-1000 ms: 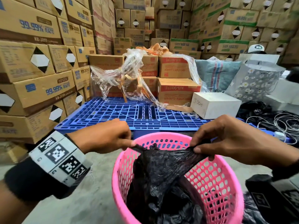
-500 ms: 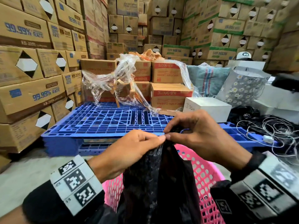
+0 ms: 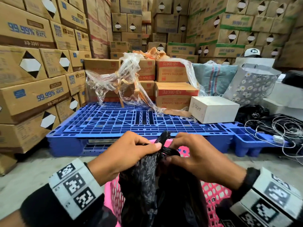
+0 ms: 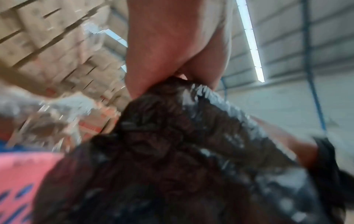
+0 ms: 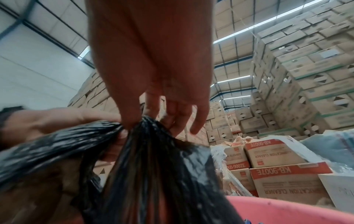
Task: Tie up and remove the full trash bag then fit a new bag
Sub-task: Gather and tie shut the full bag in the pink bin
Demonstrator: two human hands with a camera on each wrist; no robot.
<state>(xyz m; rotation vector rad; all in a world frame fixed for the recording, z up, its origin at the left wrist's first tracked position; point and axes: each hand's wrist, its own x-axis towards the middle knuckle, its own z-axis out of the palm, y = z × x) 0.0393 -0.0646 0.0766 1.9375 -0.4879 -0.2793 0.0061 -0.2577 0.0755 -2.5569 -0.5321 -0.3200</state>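
Observation:
A black trash bag (image 3: 147, 182) stands in a pink mesh basket (image 3: 213, 194) at the bottom centre of the head view. Its top is gathered into two twisted strands that cross between my hands. My left hand (image 3: 131, 153) pinches one strand from the left. My right hand (image 3: 193, 154) pinches the other from the right, and a short black tip sticks up between them. In the left wrist view my left hand (image 4: 172, 63) pinches the blurred bag (image 4: 182, 151). In the right wrist view my right hand (image 5: 151, 91) pinches the bag's gathered neck (image 5: 153, 159).
A blue plastic pallet (image 3: 131, 122) lies just behind the basket, with orange-labelled cartons (image 3: 173, 94), loose clear wrap (image 3: 124, 79) and a white box (image 3: 213, 108) on it. Cardboard cartons (image 3: 32, 63) are stacked high at left and behind. Tangled white cables (image 3: 282, 128) and black bags lie at right.
My hands came together from the basket's rim, drawing the bag's edges up and inward. The edges are now twisted into strands that cross between my fingers.

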